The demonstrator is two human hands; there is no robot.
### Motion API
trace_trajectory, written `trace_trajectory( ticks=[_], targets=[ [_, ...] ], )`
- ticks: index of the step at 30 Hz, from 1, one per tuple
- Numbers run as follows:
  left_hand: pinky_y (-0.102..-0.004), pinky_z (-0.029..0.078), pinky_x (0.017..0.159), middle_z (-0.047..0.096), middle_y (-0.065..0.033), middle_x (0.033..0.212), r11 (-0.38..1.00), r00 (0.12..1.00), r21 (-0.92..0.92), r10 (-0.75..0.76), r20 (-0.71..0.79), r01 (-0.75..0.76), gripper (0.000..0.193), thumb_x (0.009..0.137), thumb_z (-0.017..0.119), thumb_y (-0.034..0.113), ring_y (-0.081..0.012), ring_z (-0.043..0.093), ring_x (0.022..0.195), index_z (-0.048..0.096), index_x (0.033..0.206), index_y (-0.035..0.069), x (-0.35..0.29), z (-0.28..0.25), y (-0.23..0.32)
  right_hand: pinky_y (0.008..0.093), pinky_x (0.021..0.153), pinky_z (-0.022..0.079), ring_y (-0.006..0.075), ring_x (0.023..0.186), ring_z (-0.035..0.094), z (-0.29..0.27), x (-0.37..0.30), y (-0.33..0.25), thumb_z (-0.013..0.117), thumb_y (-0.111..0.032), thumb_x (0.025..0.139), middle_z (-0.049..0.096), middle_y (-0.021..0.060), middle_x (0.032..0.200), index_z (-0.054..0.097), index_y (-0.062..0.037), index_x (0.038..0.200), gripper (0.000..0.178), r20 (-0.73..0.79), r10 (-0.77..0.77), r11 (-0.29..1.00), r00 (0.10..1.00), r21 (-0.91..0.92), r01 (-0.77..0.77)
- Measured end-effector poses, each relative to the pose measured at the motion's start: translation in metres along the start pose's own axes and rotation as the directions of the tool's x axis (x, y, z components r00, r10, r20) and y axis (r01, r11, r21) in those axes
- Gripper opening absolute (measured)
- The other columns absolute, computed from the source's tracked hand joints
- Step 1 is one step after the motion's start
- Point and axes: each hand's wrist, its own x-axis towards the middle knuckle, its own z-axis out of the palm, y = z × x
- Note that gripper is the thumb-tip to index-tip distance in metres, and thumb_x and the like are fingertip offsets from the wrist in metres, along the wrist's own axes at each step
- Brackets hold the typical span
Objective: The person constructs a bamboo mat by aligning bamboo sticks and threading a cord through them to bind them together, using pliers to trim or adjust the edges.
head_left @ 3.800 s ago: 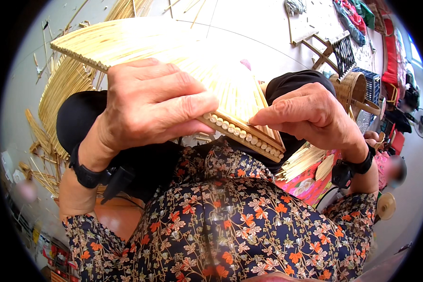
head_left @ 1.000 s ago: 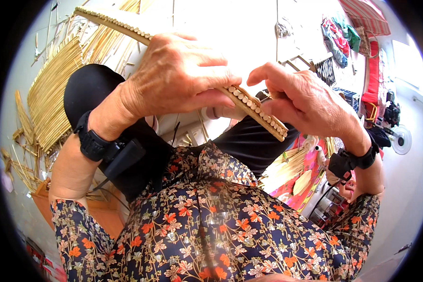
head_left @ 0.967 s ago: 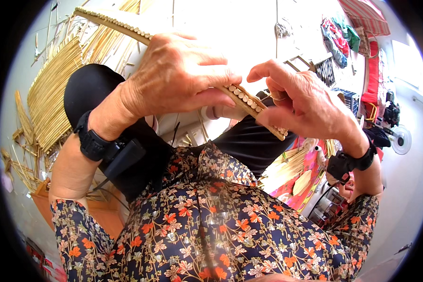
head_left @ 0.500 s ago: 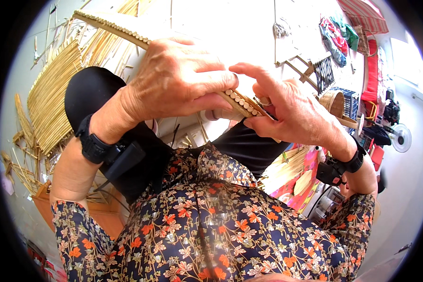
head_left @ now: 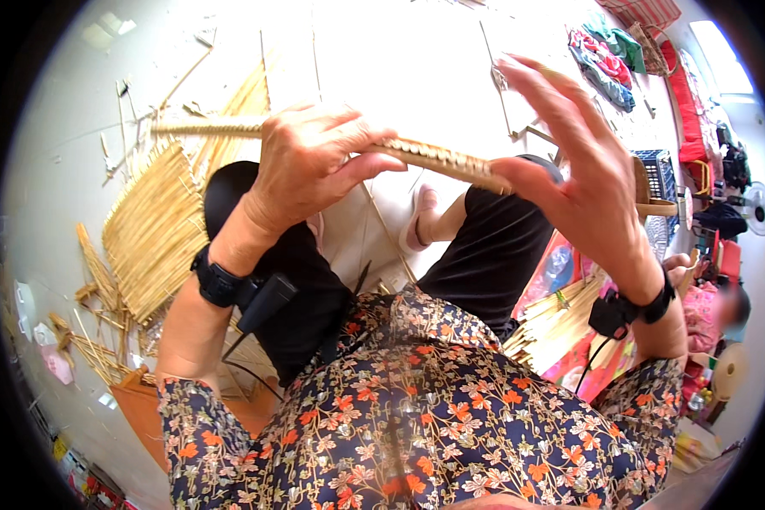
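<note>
Left hand (head_left: 319, 161) closed on stalk panel (head_left: 442, 160), edge-on across upper centre of frame; rim knobbly. Right hand (head_left: 582, 174) open, thumb overlapping panel's right end, contact unclear. Pale floor (head_left: 382, 51) beyond. Ribbed mat (head_left: 153, 229), frame left.

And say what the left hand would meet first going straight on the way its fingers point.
Beyond the edge-on stalk panel that the left hand holds, probably the right hand, raised with fingers spread; depth is unclear, so it might miss.
</note>
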Motion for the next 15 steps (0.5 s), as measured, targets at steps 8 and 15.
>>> trace_trajectory(
  ticks=[8,15],
  targets=[
    [-0.0365,0.052,0.071,0.072,-0.0079,0.084,0.982,0.985,0.085,-0.166,-0.049,0.170,0.031,0.073,0.089,0.017,-0.0243,0.067,0.076,0.077,0.099,0.005,0.018,-0.021,0.043,0.0308,0.096,0.053,0.0149,0.105,0.068,0.039,-0.079,-0.043,0.061,-0.001,0.098,0.074,0.0084,0.113,0.072,0.0010,0.117,0.021,0.317,0.561,0.313,0.765,0.774,-0.551],
    [-0.0352,0.049,0.068,0.073,-0.0074,0.094,0.966,0.999,0.256,0.027,0.023,-0.032,0.040,0.074,0.088,0.016,-0.0240,0.070,0.080,0.073,0.110,0.004,-0.010,-0.015,0.095,0.0376,0.108,0.051,0.0211,0.113,0.068,0.094,-0.100,-0.067,0.064,0.007,0.094,0.073,0.0127,0.120,0.067,0.0034,0.126,0.033,0.424,0.610,-0.439,0.670,0.884,-0.160]
  ],
)
